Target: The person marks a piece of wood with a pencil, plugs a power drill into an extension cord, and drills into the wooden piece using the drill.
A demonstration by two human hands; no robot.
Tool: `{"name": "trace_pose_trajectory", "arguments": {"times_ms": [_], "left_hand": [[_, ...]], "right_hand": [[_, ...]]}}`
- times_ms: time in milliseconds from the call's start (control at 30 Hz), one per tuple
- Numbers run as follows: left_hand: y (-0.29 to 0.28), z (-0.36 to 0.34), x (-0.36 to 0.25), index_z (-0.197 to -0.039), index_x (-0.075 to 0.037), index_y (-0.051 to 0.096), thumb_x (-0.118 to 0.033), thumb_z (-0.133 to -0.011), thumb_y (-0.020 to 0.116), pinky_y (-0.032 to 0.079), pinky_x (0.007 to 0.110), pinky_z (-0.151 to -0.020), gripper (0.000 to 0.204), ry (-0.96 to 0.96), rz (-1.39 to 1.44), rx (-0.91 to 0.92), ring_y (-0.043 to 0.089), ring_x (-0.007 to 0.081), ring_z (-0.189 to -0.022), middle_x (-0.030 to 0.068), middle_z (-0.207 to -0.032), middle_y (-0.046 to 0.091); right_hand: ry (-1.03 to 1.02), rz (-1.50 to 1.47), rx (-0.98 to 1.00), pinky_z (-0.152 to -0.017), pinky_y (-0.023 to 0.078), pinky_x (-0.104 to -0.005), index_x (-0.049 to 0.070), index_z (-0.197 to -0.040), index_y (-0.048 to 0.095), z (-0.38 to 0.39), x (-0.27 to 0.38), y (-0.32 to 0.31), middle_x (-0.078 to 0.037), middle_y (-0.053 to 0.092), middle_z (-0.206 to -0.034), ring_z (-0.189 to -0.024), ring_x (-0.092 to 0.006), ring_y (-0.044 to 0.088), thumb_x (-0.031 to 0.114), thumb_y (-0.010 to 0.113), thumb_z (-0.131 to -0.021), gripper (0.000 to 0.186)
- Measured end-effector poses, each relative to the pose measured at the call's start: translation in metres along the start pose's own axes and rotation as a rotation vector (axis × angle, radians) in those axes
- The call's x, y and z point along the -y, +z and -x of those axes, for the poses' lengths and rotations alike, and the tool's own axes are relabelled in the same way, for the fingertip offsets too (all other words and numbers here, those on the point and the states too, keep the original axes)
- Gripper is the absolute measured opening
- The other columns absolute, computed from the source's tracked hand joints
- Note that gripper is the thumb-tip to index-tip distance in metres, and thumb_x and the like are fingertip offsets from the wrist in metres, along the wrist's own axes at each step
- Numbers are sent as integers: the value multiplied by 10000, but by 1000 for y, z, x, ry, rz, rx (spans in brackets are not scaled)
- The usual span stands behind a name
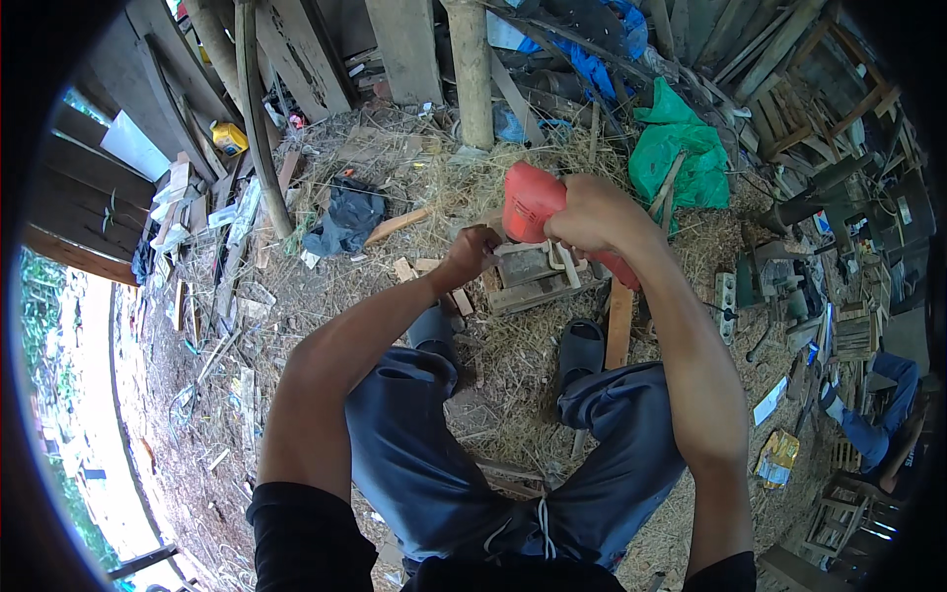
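Observation:
My right hand grips a red power drill, its body upright and its handle running down to the right under my palm. Its lower front end is hidden from me. Close by on the left, my left hand is closed, fingertips pinched beside the tool's lower end. What they hold, if anything, is too small to make out. Below both hands a low wooden block rests on the ground between my feet, with a pale bent strip at its right side.
Straw and wood scraps litter the ground. A plank lies by my right sandal. Beyond are a black plastic bag, a green plastic bag and a wooden post. A power strip and another person's leg are at right.

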State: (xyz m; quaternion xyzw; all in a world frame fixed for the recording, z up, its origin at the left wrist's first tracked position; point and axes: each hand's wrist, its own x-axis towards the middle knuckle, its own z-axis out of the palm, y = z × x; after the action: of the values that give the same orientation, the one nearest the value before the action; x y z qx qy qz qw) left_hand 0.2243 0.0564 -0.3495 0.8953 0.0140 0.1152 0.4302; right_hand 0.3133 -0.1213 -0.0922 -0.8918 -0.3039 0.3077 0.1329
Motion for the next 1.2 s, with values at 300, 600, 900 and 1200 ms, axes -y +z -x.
{"name": "trace_pose_trajectory", "arguments": {"times_ms": [300,600,900,1200], "left_hand": [[2,0,4,-887,12,646,-70,-604,821,518,336,-645,343,4,5,0,650,234,-706,121,-821,645],[3,0,7,-876,8,636,-83,-614,828,517,333,-640,337,12,-10,-5,647,230,-710,118,-817,642],[2,0,5,-886,6,643,-80,-615,814,513,341,-641,331,-6,-19,-2,635,236,-695,116,-791,633],[1,2,14,-885,2,648,-101,-623,808,514,346,-647,324,26,-48,-25,639,250,-707,122,-797,638]], "right_hand": [[30,25,-3,-657,544,-366,-61,-844,661,2,5,-1,-189,664,-687,-642,-259,692,108,540,-678,266],[32,53,-53,-660,547,-370,-41,-888,662,2,6,5,-192,675,-748,-644,-265,691,119,576,-688,270],[53,46,-39,-614,544,-373,-42,-866,653,3,12,3,-188,669,-729,-619,-272,684,94,558,-700,235],[42,96,-16,-574,533,-362,-31,-791,655,-4,21,6,-163,655,-655,-592,-248,677,66,544,-688,180]]}}
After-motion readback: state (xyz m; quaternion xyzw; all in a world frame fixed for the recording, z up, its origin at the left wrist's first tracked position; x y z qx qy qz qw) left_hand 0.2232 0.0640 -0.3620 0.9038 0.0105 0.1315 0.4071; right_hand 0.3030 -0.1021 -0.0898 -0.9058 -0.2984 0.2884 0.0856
